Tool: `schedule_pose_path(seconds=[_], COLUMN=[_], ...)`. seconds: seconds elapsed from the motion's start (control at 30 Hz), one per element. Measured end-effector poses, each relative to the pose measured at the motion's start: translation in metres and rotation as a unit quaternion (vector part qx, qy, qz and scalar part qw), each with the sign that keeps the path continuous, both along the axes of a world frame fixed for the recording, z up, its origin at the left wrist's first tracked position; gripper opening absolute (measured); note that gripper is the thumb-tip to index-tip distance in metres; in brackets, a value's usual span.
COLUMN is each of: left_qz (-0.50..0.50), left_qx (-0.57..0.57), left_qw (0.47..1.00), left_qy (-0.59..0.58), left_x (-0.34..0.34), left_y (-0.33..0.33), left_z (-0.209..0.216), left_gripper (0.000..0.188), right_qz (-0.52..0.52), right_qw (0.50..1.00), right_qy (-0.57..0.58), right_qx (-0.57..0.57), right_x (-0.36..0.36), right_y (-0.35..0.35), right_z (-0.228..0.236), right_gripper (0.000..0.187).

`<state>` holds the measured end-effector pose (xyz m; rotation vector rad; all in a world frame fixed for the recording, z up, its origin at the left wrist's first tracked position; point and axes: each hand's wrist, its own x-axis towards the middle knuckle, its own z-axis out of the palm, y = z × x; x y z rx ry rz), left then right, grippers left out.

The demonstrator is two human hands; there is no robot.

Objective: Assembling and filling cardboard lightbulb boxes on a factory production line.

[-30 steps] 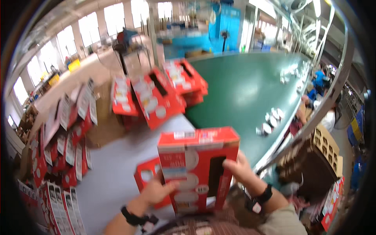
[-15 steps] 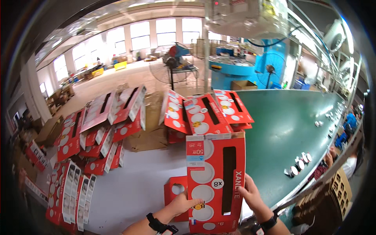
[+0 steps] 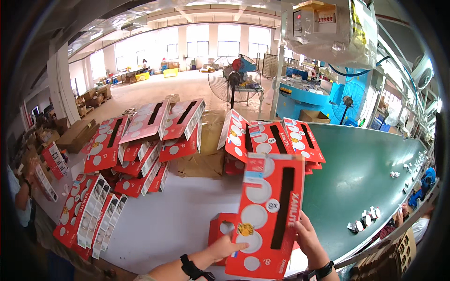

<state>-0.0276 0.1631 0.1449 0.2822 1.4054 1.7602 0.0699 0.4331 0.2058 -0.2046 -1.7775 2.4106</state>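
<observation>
A tall red carton with white circles and a long dark slot stands tilted right in front of me. My left hand grips its lower left edge, thumb lying on the front panel. On the opposite side my right hand holds the right edge, its fingers partly hidden behind the board. Another red carton piece with a round hole lies behind it, mostly covered. Just beyond is a group of similar red cartons, leaning over one another.
More red cartons are heaped at the left, with a row of them nearer me. The green conveyor belt at right carries small white round parts. Brown cardboard lies between the heaps. People sit beyond the belt; another stands far left.
The view has swung left, so the scene sits further right in the picture. The carton in my hands now leans right at its top; both hands keep their hold.
</observation>
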Motion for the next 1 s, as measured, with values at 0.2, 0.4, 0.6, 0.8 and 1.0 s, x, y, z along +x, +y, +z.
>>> schedule_pose_path(seconds=[0.2, 0.4, 0.6, 0.8, 1.0], left_qz=[0.042, 0.021, 0.204, 0.164, 0.166], left_qx=[0.071, 0.083, -0.120, -0.399, -0.393], left_qw=[0.997, 0.992, 0.936, 0.672, 0.688], left_qy=[-0.012, -0.091, 0.260, 0.602, 0.587], left_x=[-0.019, -0.022, -0.028, -0.002, 0.004], left_y=[-0.018, -0.026, -0.062, -0.120, -0.118], left_z=[0.023, 0.029, -0.065, -0.124, -0.113], left_gripper=[0.050, 0.049, 0.047, 0.041, 0.040], right_qz=[0.040, -0.003, -0.088, -0.082, -0.038], right_qw=[0.991, 1.000, 0.995, 0.996, 0.999], right_qy=[-0.060, 0.013, 0.000, -0.005, 0.009], right_qx=[0.113, -0.009, 0.035, 0.046, 0.034], right_x=[0.005, -0.003, -0.037, -0.138, -0.276], right_y=[-0.026, -0.029, 0.025, 0.073, 0.110], right_z=[-0.011, 0.003, 0.051, 0.088, 0.081], right_gripper=[0.069, 0.050, 0.042, 0.034, 0.045])
